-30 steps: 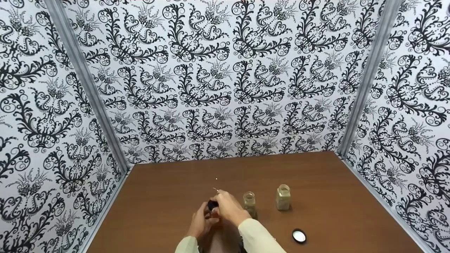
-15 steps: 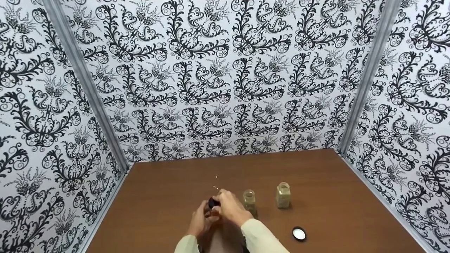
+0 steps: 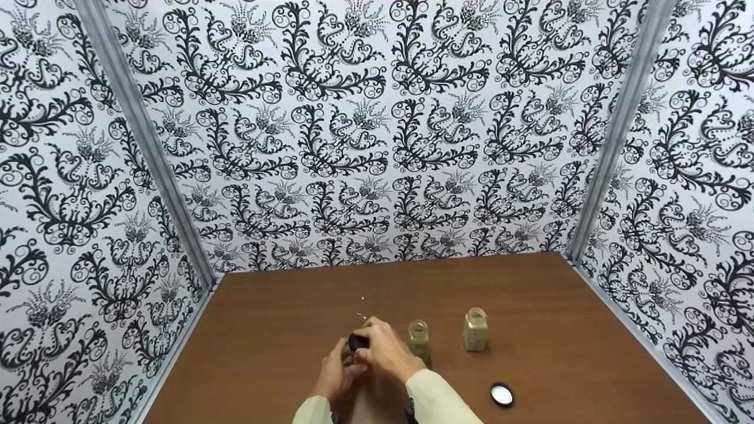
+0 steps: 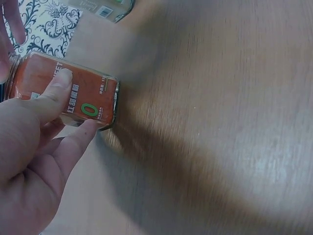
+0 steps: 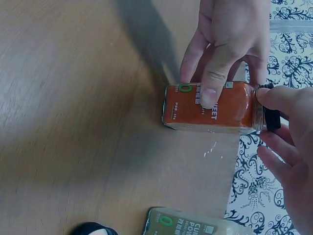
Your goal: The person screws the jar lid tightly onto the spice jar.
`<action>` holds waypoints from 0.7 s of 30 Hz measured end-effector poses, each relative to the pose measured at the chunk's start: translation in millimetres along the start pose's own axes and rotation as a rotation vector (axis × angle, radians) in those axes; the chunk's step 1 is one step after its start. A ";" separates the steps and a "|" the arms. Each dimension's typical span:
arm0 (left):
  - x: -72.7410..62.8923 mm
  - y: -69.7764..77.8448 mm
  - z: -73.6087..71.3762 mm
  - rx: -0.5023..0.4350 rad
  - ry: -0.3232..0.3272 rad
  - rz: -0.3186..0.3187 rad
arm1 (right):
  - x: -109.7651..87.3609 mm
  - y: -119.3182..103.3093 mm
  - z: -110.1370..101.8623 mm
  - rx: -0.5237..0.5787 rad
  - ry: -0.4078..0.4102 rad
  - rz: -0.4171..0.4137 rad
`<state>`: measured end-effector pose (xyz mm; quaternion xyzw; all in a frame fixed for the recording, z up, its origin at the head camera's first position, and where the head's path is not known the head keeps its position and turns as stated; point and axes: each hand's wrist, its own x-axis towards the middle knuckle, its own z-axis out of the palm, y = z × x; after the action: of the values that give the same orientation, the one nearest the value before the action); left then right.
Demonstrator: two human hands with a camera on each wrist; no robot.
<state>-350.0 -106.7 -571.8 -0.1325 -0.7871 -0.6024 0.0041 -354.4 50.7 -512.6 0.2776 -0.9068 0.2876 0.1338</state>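
My left hand [image 3: 337,372] grips a square glass jar of orange-red spice powder [image 5: 237,110], its thumb across the label and fingers on the opposite side. At the jar's neck, my right hand [image 3: 386,350] pinches a black lid [image 5: 272,117] between thumb and fingers. The lid sits over the mouth; how tightly, I cannot tell. In the left wrist view the spice jar [image 4: 90,93] shows its lower end, while its neck lies near the frame's left edge. The head view hides most of the jar behind both hands.
Right of my hands stand two lidless glass jars of greenish-brown powder, a nearer jar [image 3: 419,341] and a farther jar [image 3: 475,333]. A loose black lid [image 3: 502,394] with a white inside lies nearer the front. Small white specks [image 5: 210,149] dot the brown table [image 3: 271,330]. Patterned walls enclose it.
Both hands stay at the same place around the spice jar. The right fingers and the black lid have shifted only very slightly. The other jars and loose lid have not moved.
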 end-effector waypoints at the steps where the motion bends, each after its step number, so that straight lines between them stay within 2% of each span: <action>1: -0.4 -0.5 -0.5 0.102 0.004 0.052 | -0.2 0.1 0.5 0.008 0.002 0.010; 2: -0.8 -1.0 -1.1 0.175 0.009 0.085 | -0.6 0.4 1.3 0.016 0.007 0.017; 5: -2.1 -1.7 -1.2 0.184 0.010 0.115 | -2.1 1.0 4.7 0.040 0.028 0.035; 8: -3.3 -1.9 -0.7 0.191 0.015 0.117 | -3.8 1.4 8.7 0.074 0.052 0.037; 17: -2.8 -3.6 0.5 0.269 0.054 0.154 | -5.8 5.1 18.6 0.195 0.206 0.029; 21: -2.9 -3.9 1.5 0.273 0.058 0.150 | -5.2 6.3 21.9 0.229 0.236 0.014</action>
<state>-347.9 -106.8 -576.4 -0.1716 -0.8491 -0.4914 0.0896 -355.7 44.2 -535.0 0.2491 -0.8481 0.4204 0.2049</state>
